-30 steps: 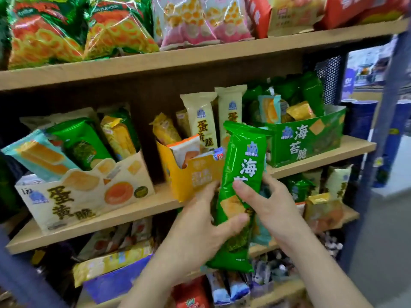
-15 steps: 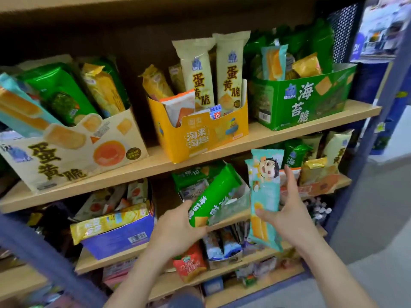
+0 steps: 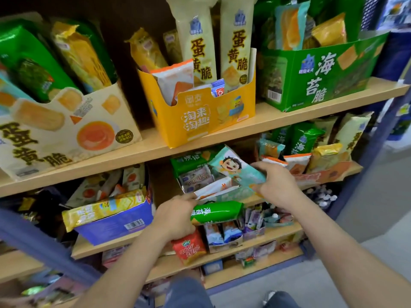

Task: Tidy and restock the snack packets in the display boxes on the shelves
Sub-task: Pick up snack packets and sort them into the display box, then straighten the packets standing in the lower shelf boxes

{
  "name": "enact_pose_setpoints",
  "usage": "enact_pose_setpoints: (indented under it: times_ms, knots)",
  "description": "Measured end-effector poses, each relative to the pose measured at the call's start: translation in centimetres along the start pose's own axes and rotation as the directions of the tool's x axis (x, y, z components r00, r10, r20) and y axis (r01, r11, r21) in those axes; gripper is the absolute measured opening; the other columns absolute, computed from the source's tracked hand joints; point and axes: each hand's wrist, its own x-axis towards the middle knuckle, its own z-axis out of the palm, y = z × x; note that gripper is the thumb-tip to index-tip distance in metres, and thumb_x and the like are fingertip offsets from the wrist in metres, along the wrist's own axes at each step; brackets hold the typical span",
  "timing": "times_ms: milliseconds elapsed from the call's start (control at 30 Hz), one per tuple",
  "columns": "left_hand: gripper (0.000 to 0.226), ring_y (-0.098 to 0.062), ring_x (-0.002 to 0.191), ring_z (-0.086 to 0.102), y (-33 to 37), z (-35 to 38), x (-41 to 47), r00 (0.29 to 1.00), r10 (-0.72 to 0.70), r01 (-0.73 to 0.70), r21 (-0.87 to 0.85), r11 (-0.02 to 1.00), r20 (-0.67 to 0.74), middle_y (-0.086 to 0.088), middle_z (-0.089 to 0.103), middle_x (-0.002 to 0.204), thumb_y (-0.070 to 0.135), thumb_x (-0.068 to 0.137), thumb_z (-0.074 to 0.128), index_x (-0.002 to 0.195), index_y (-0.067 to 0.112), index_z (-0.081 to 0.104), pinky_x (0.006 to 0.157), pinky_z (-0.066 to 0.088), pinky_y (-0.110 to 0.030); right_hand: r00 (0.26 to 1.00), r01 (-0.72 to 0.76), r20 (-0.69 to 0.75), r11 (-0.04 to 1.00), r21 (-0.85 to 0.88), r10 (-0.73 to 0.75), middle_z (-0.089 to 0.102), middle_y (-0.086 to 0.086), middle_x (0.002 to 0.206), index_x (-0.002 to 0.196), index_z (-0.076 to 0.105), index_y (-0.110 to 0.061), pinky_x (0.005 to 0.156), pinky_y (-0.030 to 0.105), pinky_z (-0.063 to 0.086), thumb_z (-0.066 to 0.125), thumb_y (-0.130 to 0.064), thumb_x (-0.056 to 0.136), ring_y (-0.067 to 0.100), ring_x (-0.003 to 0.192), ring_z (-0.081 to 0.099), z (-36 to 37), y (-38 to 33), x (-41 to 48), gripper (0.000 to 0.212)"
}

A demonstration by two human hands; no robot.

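Head view, 1 shelving bay, 2 hands at work.

Step in hand: sorting stray packets on the lower shelf board [image 3: 115, 242]. The teal packet is judged to be going into, or coming out of, the open display box [image 3: 231, 194] at mid-shelf; which of the 2 cannot be told.

Item 1: teal packet [image 3: 235, 168], cartoon boy on its face. It lies tilted, upper end pointing up and left over the box's contents, lower end toward the person. The right hand [image 3: 277, 185] pinches that lower end, thumb on the near side, fingers [image 3: 264, 166] curled over the top edge.

Item 2: green packet [image 3: 216, 211]. It is held level, just in front of and below the box's front wall. The left hand [image 3: 175, 216] grips its left end with fingers wrapped round; most of the packet sticks out to the right, clear of the palm.

Next move, as a judgement: seat the teal packet upright among its like, without crushing the white packets already in the box. The green packet matches the green display box [image 3: 322, 70] on the shelf above right, so it probably needs lifting there.
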Motion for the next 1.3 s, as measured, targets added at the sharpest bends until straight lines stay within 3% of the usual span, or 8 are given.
enact_pose_setpoints:
  times_ms: [167,267,400,600,833,1033,1133,1300]
  knots:
    - [0.066,-0.018,0.117,0.052,-1.9,0.0,-1.4,0.999,-0.047,0.048,0.017,0.999,-0.012,0.018,0.046,0.139,0.031,0.071,0.064,0.136,0.029,0.048,0.082,0.053,-0.038,0.995,0.068,0.076,0.998,0.000,-0.067,0.064,-0.004,0.122,0.135,0.054,-0.033,0.094,0.047,0.047,0.072,-0.019,0.085,0.025,0.113,0.059,1.7,-1.4,2.2,0.056]
    - [0.061,-0.018,0.111,0.053,-3.1,0.0,-2.5,0.998,-0.067,0.068,0.042,0.997,-0.019,0.018,0.050,0.131,0.028,0.070,0.065,0.130,0.030,0.050,0.075,0.049,-0.034,0.982,0.171,0.078,0.985,-0.011,-0.170,0.060,-0.003,0.128,0.137,0.053,-0.031,0.099,0.041,0.045,0.071,-0.015,0.086,0.021,0.117,0.055,2.3,-2.4,3.1,0.056]
    - [0.062,-0.017,0.114,0.050,-4.1,0.2,-3.6,0.998,-0.053,0.053,0.012,0.999,-0.020,0.018,0.049,0.135,0.029,0.072,0.066,0.132,0.030,0.049,0.084,0.050,-0.035,0.958,0.272,0.123,0.955,-0.120,-0.258,0.055,0.000,0.120,0.138,0.049,-0.036,0.091,0.038,0.037,0.068,-0.020,0.089,0.024,0.115,0.053,2.9,-3.9,3.8,0.055]
    - [0.066,-0.013,0.116,0.049,-3.4,0.0,-4.8,0.988,-0.087,0.054,-0.248,0.967,-0.126,0.015,0.055,0.132,0.031,0.073,0.068,0.136,0.034,0.048,0.092,0.046,-0.033,0.962,0.265,0.158,0.904,-0.336,-0.223,0.062,-0.003,0.129,0.139,0.046,-0.039,0.096,0.042,0.032,0.067,-0.035,0.089,0.023,0.122,0.053,4.7,-5.0,4.1,0.055]
    - [0.053,-0.007,0.103,0.055,-2.7,0.2,-6.1,0.979,-0.125,0.057,-0.377,0.925,-0.159,0.019,0.057,0.111,0.031,0.076,0.073,0.125,0.038,0.054,0.078,0.047,-0.026,0.955,0.249,0.279,0.785,-0.567,-0.102,0.053,0.005,0.133,0.142,0.040,-0.039,0.096,0.048,0.029,0.044,-0.043,0.098,0.028,0.122,0.048,6.4,-5.1,5.5,0.044]
    - [0.061,-0.002,0.087,0.060,-2.8,0.8,-6.1,0.971,-0.187,0.091,-0.494,0.865,-0.149,0.017,0.063,0.105,0.032,0.072,0.074,0.128,0.042,0.052,0.075,0.052,-0.027,0.991,0.123,0.088,0.929,-0.349,-0.099,0.062,0.013,0.117,0.136,0.051,-0.021,0.084,0.039,0.049,0.063,-0.053,0.088,0.032,0.110,0.058,5.3,-3.6,6.8,0.058]
    - [0.053,0.000,0.073,0.061,-2.1,0.4,-5.6,0.958,-0.225,0.095,-0.545,0.833,-0.177,0.015,0.064,0.089,0.038,0.075,0.075,0.124,0.041,0.053,0.064,0.049,-0.022,0.992,0.111,0.082,0.969,-0.220,-0.095,0.056,0.012,0.124,0.139,0.048,-0.021,0.094,0.043,0.047,0.054,-0.047,0.096,0.030,0.117,0.053,5.3,-1.9,6.5,0.051]
    - [0.055,-0.001,0.078,0.060,-0.5,0.2,-4.6,0.962,-0.194,0.063,-0.536,0.842,-0.191,0.017,0.065,0.094,0.051,0.078,0.070,0.127,0.042,0.048,0.073,0.054,-0.034,0.987,0.148,-0.064,0.988,0.031,-0.146,0.046,0.006,0.122,0.142,0.044,-0.020,0.103,0.042,0.040,0.056,-0.032,0.097,0.031,0.127,0.043,6.3,0.5,4.4,0.048]
